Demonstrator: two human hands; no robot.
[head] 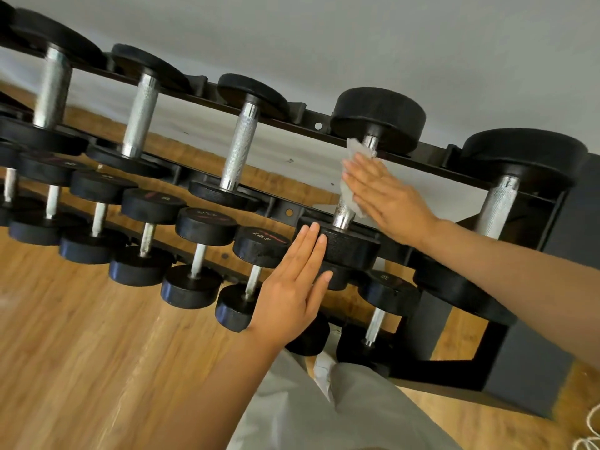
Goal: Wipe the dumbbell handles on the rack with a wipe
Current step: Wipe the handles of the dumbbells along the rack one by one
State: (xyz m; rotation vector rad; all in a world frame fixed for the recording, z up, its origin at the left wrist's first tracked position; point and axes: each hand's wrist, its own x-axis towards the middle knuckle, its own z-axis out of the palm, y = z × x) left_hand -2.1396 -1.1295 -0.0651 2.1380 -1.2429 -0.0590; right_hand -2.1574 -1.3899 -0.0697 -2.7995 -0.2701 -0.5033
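Right hand (388, 198): fingers lying straight and together, pressing a white wipe (352, 177) flat against the dumbbell handle (344, 213).
Left hand (297, 280): flat, fingers straight, resting against that dumbbell's near head (350, 246).
Dumbbell position: sitting on the upper tier of the black rack (428, 164), second from the right.
Floor (81, 352): wood showing below.

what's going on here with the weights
A person is cleaning dumbbells on a black rack. The right hand, fingers straight, presses a white wipe against the metal handle of a dumbbell on the top row. The left hand lies flat against that dumbbell's near end, apparently steadying it. More dumbbells sit to either side and on the row below, over a wooden floor.
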